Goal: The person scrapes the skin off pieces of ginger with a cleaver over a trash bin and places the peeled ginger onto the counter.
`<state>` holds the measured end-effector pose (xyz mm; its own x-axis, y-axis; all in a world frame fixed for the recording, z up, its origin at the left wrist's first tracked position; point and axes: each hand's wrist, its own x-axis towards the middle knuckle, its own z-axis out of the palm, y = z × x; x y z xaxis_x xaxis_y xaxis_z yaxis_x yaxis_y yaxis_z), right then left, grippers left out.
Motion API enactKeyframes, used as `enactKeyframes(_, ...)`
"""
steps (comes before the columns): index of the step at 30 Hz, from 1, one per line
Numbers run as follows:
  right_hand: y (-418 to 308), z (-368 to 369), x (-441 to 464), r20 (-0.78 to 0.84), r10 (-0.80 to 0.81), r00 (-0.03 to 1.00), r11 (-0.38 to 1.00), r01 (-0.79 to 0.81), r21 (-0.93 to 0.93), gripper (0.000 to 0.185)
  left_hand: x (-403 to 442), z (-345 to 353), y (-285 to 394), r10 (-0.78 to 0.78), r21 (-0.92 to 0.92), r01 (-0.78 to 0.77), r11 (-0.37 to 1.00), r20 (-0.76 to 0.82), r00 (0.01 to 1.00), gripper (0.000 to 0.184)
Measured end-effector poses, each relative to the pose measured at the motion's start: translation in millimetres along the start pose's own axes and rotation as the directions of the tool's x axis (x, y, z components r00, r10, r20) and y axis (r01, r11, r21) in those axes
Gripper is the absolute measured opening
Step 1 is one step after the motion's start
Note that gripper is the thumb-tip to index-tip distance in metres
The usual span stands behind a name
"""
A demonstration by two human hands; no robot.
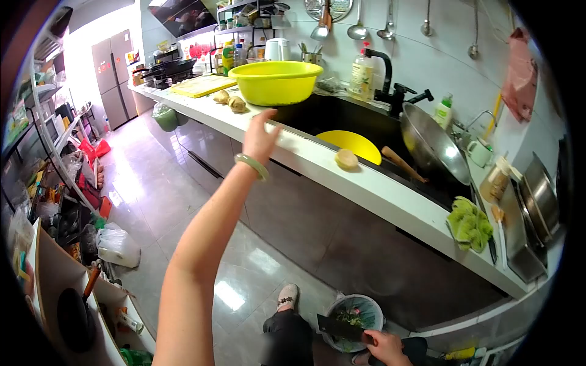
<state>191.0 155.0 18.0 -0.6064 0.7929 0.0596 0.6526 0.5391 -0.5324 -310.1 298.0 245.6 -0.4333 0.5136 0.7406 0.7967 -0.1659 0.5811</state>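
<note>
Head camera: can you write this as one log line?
left hand: open, near yellow tub | right hand: holding knife over bin | green cloth: on counter

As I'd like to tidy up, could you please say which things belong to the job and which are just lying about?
Likely for the job: knife in right hand; bin; pale round piece; brown lumps.
Seemingly lying about: green cloth; black pan; white kettle.
</note>
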Motion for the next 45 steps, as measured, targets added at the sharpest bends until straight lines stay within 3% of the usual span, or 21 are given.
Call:
enactKeyframes(1, -12.0, 11.4, -18.2, -0.014, 0.056, 0.998, 0.987, -0.053, 0.150, 0.037, 14.5, -10.9, -15.1, -0.098, 0.152, 0.111, 0.982, -0.089, 0.991, 0.048)
enactKeyframes(3, -21.2, 6.8, -9.0, 0.070, 0.143, 0.987, 0.982, -0.150, 0.115, 0.036, 42.0, -42.4, -28.0, -0.209, 0.481, 0.207, 0.852, -0.050, 0.977, 0.054)
enactKeyframes(5, -17.7, 12.5, 3.7, 0.107, 0.135, 0.985, 0.981, -0.148, 0.125, 0.036, 71.2, -57.0, -59.5, -0.217, 0.582, 0.208, 0.786, -0.056, 0.975, 0.065)
enactKeyframes(8, -12.8, 21.1, 16.5, 0.205, 0.255, 0.945, 0.955, -0.279, 0.097, 0.034, 107.4, -56.2, -93.9, -0.182, 0.682, 0.103, 0.724, 0.044, 0.982, 0.074)
enactKeyframes(12, -6.6, 29.5, 27.5, 0.236, 0.307, 0.922, 0.933, -0.341, 0.116, 0.031, 147.5, -40.4, -147.0, -0.216, 0.805, -0.020, 0.593, 0.182, 0.959, 0.063)
enactKeyframes(15, 6.6, 46.4, 24.3, 0.143, 0.245, 0.959, 0.932, -0.274, 0.239, 0.032, 147.3, -32.5, -138.5, -0.231, 0.695, 0.058, 0.716, 0.157, 0.960, 0.059)
enactKeyframes(16, 1.9, 37.4, 28.9, 0.276, 0.341, 0.899, 0.897, -0.399, 0.191, 0.032, 149.1, -31.4, -138.6, -0.229, 0.687, 0.062, 0.724, 0.154, 0.961, 0.058)
enactKeyframes(19, 4.9, 43.4, 24.0, 0.286, 0.373, 0.882, 0.889, -0.429, 0.164, 0.032, 150.8, -43.2, -131.1, -0.140, 0.711, -0.079, 0.699, 0.244, 0.960, 0.050)
enactKeyframes(21, 0.8, 37.4, 25.5, 0.369, 0.442, 0.818, 0.846, -0.517, 0.134, 0.033, 148.2, -45.3, -136.9, -0.203, 0.726, -0.017, 0.688, 0.215, 0.955, 0.046)
enactKeyframes(23, -4.1, 33.9, 21.5, 0.336, 0.441, 0.832, 0.847, -0.510, 0.149, 0.034, 144.8, -54.6, -165.5, -0.136, 0.105, 0.125, 0.987, 0.108, 0.985, 0.046)
enactKeyframes(26, 17.9, 44.8, 10.4, 0.210, 0.410, 0.887, 0.861, -0.453, 0.231, 0.032, 30.3, -61.1, -35.8, -0.195, -0.304, 0.166, 0.938, -0.068, 0.978, 0.062)
enactKeyframes(28, 44.5, 59.1, -9.9, 0.167, 0.421, 0.892, 0.843, -0.452, 0.291, 0.030, -50.5, -70.0, 4.4, -0.224, -0.560, 0.227, 0.797, 0.077, 0.972, 0.069)
enactKeyframes(29, 44.3, 61.7, -16.8, 0.076, 0.357, 0.931, 0.873, -0.362, 0.327, 0.026, -98.5, -69.8, 24.9, -0.331, -0.655, 0.401, 0.641, 0.236, 0.914, 0.065)
enactKeyframes(30, 37.2, 58.5, -21.6, 0.080, 0.399, 0.913, 0.819, -0.394, 0.417, 0.026, -148.1, -62.3, 34.5, -0.299, -0.777, 0.464, 0.426, 0.363, 0.882, 0.062)
enactKeyframes(31, 28.9, 53.3, -27.0, 0.074, 0.405, 0.911, 0.804, -0.394, 0.445, 0.027, -201.6, -58.0, 45.4, -0.467, -0.725, 0.678, 0.122, 0.561, 0.683, 0.057)
enactKeyframes(33, 8.2, 41.8, -36.5, 0.072, 0.433, 0.899, 0.645, -0.365, 0.671, 0.024, -299.9, -37.3, 69.8, -0.317, -0.489, 0.745, -0.453, 0.870, 0.378, 0.057)
enactKeyframes(34, 1.2, 34.5, -42.2, 0.077, 0.443, 0.893, 0.611, -0.364, 0.703, 0.023, -346.4, -23.7, 79.7, -0.272, -0.381, 0.706, -0.596, 0.924, 0.269, 0.060)
enactKeyframes(37, -18.4, 12.1, -62.5, 0.050, 0.440, 0.896, 0.584, -0.328, 0.743, 0.020, -431.5, -12.0, 122.4, -0.203, -0.209, 0.588, -0.781, 0.976, 0.077, 0.077)
enactKeyframes(40, -22.1, -1.5, -89.5, 0.106, 0.412, 0.905, 0.472, -0.311, 0.825, 0.015, -484.2, -9.1, 149.2, -0.107, -0.128, 0.590, -0.797, 0.992, 0.071, 0.081)
enactKeyframes(43, -8.6, 8.0, -117.0, 0.164, 0.362, 0.917, 0.349, -0.297, 0.889, 0.020, -505.4, -10.0, 169.3, -0.124, -0.129, 0.671, -0.730, 0.991, 0.056, 0.070)
enactKeyframes(45, -7.8, 9.9, -130.0, 0.174, 0.368, 0.914, 0.339, -0.306, 0.890, 0.021, -508.8, -12.4, 178.5, -0.169, -0.159, 0.692, -0.705, 0.984, 0.053, 0.051)
